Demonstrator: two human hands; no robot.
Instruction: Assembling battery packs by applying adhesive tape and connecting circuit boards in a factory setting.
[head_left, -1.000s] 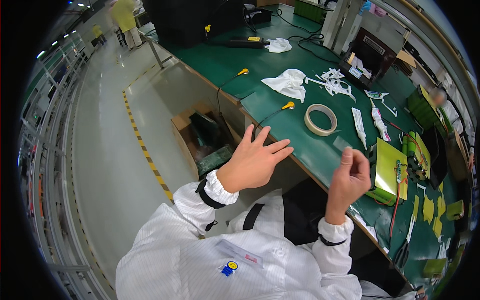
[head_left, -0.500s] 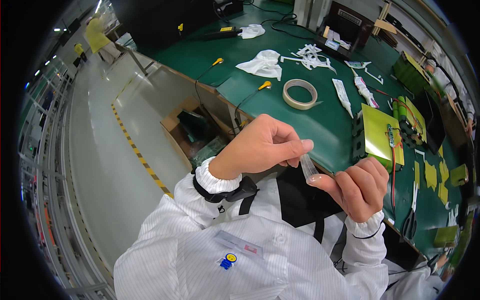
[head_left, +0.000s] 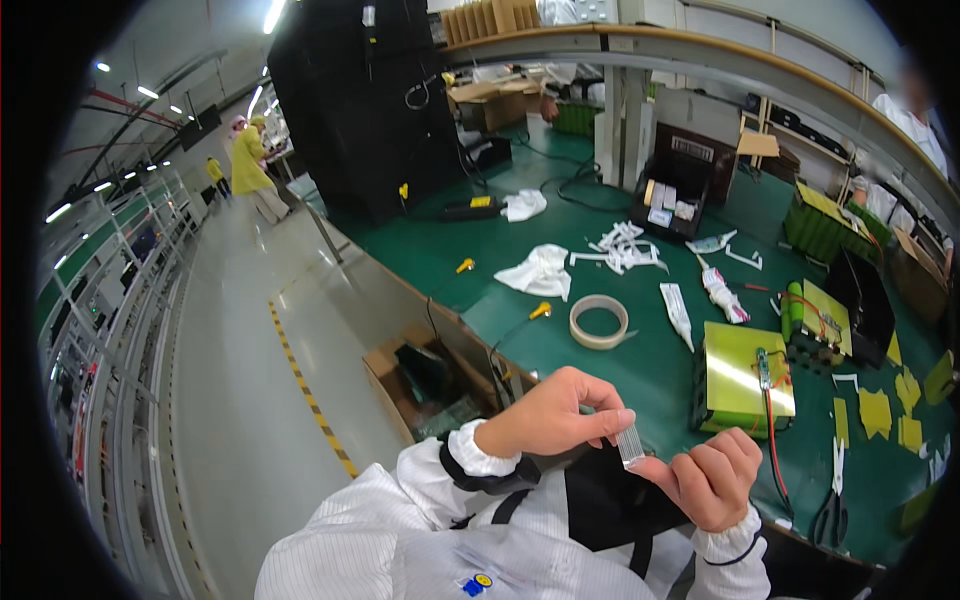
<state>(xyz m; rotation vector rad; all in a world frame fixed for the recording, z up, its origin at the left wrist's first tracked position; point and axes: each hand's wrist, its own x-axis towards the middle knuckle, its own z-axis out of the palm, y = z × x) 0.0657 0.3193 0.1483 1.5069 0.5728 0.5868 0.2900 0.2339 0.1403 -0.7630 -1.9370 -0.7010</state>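
Observation:
A short strip of clear tape with fine lengthwise lines (head_left: 630,446) is stretched between my two hands, in front of the table edge. My left hand (head_left: 565,412) pinches its upper end between thumb and fingers. The lower end sits at the thumb of my right hand (head_left: 708,478), whose fingers are curled in. Beyond my hands a tape roll (head_left: 598,322) lies flat on the green table, a loose tail of tape at its right side. To the right stands a battery pack with a yellow-green top (head_left: 735,360), carrying a small circuit board and red wires.
Black-handled scissors (head_left: 832,515) and yellow-green pieces (head_left: 874,413) lie at the right. Two white tubes (head_left: 677,315), a white cloth (head_left: 538,272) and white strips (head_left: 622,248) lie farther back. An open carton (head_left: 385,375) stands below the table's left edge. Co-workers appear in the background.
The view has tilted up, so the table's far side and shelf show and my hands appear lower. Both hands keep hold of the tape strip, which now shows more upright and flat.

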